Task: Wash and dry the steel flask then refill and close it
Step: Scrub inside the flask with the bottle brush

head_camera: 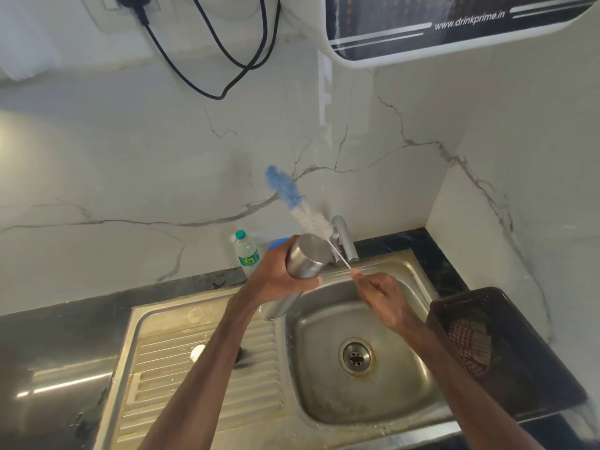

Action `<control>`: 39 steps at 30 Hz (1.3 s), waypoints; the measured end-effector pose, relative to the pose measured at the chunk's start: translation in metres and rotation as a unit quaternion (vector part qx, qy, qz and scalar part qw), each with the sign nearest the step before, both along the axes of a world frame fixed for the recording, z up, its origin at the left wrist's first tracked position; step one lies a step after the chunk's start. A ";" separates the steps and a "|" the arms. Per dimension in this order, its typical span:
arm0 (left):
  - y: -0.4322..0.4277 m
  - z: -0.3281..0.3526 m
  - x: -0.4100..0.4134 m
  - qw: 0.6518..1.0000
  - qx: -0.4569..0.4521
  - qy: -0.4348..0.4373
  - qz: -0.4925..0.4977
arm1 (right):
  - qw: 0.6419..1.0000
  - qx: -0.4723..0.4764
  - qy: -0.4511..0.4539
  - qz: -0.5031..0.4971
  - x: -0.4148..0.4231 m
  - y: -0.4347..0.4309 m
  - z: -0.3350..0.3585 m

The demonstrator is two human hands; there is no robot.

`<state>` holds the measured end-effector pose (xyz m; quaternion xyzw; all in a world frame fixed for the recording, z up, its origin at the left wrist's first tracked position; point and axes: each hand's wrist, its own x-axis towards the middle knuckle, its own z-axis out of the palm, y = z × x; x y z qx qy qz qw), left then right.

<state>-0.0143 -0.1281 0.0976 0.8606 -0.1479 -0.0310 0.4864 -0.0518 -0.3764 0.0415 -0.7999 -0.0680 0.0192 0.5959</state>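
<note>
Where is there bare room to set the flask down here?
Free: the front of the ribbed drainboard, between black counter and basin; the basin floor around the drain. Crowded: the back ledge by tap and plastic bottle, and the right side, taken by the dark tray.

Head view, steeply downward, close over sink (406,397)

We see only two hands and their forearms — the left hand (279,274) and the right hand (383,300) are both bare, and so are the wrists behind them. The left forearm (207,368) and the right forearm (454,371) are uncovered as far as the bottom edge of the view — lean and long, drawn out by the wide lens. Knuckles and tendons stand out on the back of the right hand.
</note>
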 end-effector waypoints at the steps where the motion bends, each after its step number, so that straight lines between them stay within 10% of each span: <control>1: 0.004 0.000 0.001 0.999 -0.034 0.015 0.028 | 1.000 0.024 0.014 -0.005 -0.004 -0.002 -0.004; 7: 0.014 0.007 -0.005 0.953 -0.255 0.049 0.155 | 0.995 0.021 0.085 -0.046 -0.029 0.008 -0.021; 12: 0.007 0.004 -0.013 0.829 -0.505 0.128 0.203 | 0.989 0.064 0.129 -0.020 -0.035 0.021 -0.008; 18: -0.011 -0.004 -0.025 0.759 -0.594 0.183 0.194 | 0.979 0.172 0.104 -0.011 -0.037 0.034 0.021; 31: 0.015 -0.046 -0.035 0.772 -0.550 0.294 0.121 | 0.947 0.263 0.078 -0.167 -0.026 0.015 0.024; 39: 0.026 -0.062 -0.031 0.939 -0.197 0.282 -0.016 | 0.954 0.208 0.051 -0.210 -0.012 0.017 0.048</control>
